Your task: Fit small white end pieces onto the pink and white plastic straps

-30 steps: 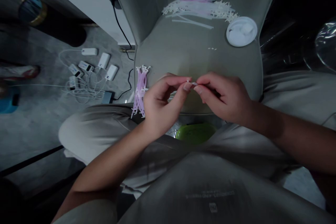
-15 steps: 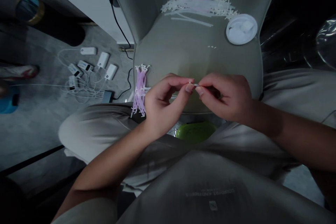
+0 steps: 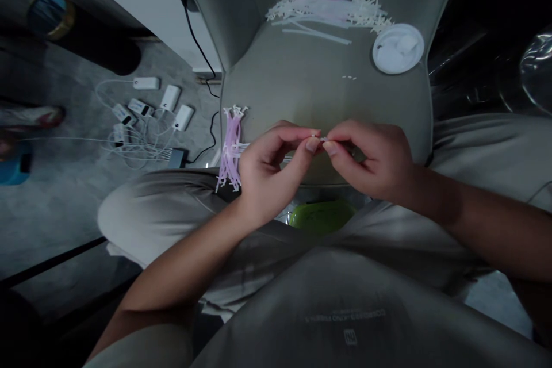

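My left hand (image 3: 269, 175) and my right hand (image 3: 371, 158) meet above the front of a grey chair seat (image 3: 319, 92). Thumb and forefinger of both hands pinch a tiny white plastic piece (image 3: 319, 138) between them. A thin white stick runs left from under my left hand toward a bundle of pale purple sticks (image 3: 230, 149) lying at the seat's left front edge. More white and purple sticks (image 3: 328, 11) are heaped at the back of the seat.
A round white lid (image 3: 397, 49) with small pieces in it sits at the seat's back right. A green container (image 3: 321, 215) shows between my knees. White chargers and tangled cables (image 3: 146, 115) lie on the floor to the left.
The fingertips of both hands have drawn slightly closer over the small white piece. Otherwise nothing has moved.
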Action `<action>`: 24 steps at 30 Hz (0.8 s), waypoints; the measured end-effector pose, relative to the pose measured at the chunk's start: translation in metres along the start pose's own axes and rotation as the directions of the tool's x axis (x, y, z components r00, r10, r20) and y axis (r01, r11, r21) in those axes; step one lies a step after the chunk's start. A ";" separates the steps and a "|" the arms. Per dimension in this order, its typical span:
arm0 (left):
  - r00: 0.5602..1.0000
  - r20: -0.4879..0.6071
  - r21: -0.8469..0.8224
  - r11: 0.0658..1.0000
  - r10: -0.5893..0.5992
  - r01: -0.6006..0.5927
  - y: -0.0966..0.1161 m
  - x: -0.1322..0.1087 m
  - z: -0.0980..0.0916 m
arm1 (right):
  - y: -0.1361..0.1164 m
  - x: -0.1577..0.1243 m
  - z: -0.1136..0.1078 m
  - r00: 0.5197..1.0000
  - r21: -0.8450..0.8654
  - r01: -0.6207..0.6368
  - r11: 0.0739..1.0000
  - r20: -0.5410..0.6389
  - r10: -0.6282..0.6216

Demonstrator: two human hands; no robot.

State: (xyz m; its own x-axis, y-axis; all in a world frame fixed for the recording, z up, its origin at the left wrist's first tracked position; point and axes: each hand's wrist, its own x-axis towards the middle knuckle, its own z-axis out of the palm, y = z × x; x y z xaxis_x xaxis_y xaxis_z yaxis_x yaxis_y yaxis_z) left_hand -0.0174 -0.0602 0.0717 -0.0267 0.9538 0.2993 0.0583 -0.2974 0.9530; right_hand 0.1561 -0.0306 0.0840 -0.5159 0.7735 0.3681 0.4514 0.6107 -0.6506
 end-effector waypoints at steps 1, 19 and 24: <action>1.000 0.000 0.001 1.000 -0.003 0.003 0.000 0.000 0.000 | 0.000 0.000 0.000 1.000 -0.004 -0.001 1.000 0.000 0.001; 1.000 0.012 0.036 0.999 -0.023 0.022 -0.004 -0.002 -0.001 | 0.000 -0.001 0.000 1.000 0.011 -0.024 1.000 0.018 0.024; 0.999 0.033 0.045 0.998 -0.035 0.034 -0.004 -0.002 -0.003 | 0.001 -0.001 0.001 1.000 0.022 -0.002 1.000 0.014 0.002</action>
State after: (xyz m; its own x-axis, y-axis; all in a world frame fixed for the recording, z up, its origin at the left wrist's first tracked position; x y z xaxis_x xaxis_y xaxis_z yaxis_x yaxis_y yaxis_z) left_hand -0.0207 -0.0607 0.0675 0.0040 0.9646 0.2637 0.1021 -0.2627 0.9595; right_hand 0.1564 -0.0307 0.0825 -0.5254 0.7720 0.3577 0.4361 0.6053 -0.6659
